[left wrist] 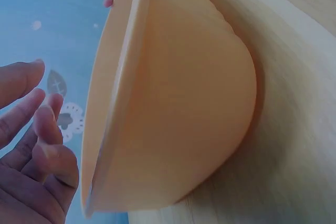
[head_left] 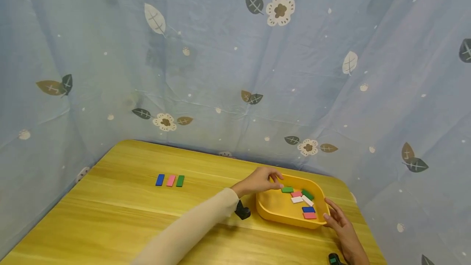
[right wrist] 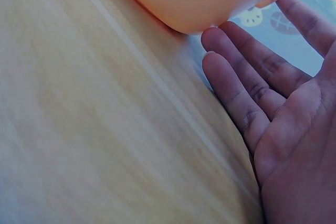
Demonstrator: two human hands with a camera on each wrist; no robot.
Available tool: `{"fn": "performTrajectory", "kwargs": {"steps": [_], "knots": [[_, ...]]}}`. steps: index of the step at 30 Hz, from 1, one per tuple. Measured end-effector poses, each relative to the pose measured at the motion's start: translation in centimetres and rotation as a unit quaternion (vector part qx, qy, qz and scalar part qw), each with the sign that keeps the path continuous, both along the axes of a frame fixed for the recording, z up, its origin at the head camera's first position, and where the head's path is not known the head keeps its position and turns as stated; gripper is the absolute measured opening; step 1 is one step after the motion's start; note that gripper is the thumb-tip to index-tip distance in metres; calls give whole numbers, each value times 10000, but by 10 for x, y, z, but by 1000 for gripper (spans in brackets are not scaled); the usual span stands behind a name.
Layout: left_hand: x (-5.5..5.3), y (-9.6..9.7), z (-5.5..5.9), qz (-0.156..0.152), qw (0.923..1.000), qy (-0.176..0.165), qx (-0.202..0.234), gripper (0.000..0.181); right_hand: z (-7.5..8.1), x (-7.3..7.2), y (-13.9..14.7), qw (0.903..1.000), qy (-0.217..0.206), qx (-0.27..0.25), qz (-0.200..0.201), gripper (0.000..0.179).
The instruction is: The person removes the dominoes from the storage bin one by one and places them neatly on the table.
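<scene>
A yellow plastic basin (head_left: 290,218) stands on the table at the right, holding several flat rectangular blocks: a green block (head_left: 287,190), a dark green block (head_left: 307,194), white blocks (head_left: 297,200), pink ones and a blue block (head_left: 308,209). Over its left rim reaches my left hand (head_left: 259,181), fingers loosely bent and thumb apart; the left wrist view shows nothing between them. My right hand (head_left: 342,228) is at the basin's right end, thumb and index finger at the rim. In the right wrist view its other fingers (right wrist: 244,85) extend fairly straight beneath the basin's side.
On the table's left half, a blue block (head_left: 160,180), a pink block (head_left: 171,180) and a green block (head_left: 180,181) lie in a spaced row. A patterned blue curtain (head_left: 220,72) hangs behind the wood-grain table (head_left: 121,207). Black devices (head_left: 334,259) sit at both wrists.
</scene>
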State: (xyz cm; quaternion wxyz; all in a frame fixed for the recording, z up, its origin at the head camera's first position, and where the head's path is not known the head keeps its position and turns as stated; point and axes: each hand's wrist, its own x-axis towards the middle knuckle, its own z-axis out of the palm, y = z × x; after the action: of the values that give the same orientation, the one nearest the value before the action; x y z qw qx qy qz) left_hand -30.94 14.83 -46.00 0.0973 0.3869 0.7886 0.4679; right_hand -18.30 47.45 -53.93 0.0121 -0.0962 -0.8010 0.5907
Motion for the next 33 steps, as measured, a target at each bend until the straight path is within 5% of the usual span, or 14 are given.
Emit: {"fn": "performTrajectory", "kwargs": {"steps": [7,15,22,33], "knots": [[-1,16,-4,-92,9990,-411,114,21,-2,-2,0,10000,18,33,-27,59],[-4,33,-12,197,9982,-442,-365,27,-2,-2,-1,9999,136,30,-7,57],[-4,44,-13,201,9963,-745,-373,26,-2,-2,-1,9999,142,33,-20,56],[1,55,-21,93,9913,-430,-1239,30,-3,-3,0,9999,146,-92,3,56]]}}
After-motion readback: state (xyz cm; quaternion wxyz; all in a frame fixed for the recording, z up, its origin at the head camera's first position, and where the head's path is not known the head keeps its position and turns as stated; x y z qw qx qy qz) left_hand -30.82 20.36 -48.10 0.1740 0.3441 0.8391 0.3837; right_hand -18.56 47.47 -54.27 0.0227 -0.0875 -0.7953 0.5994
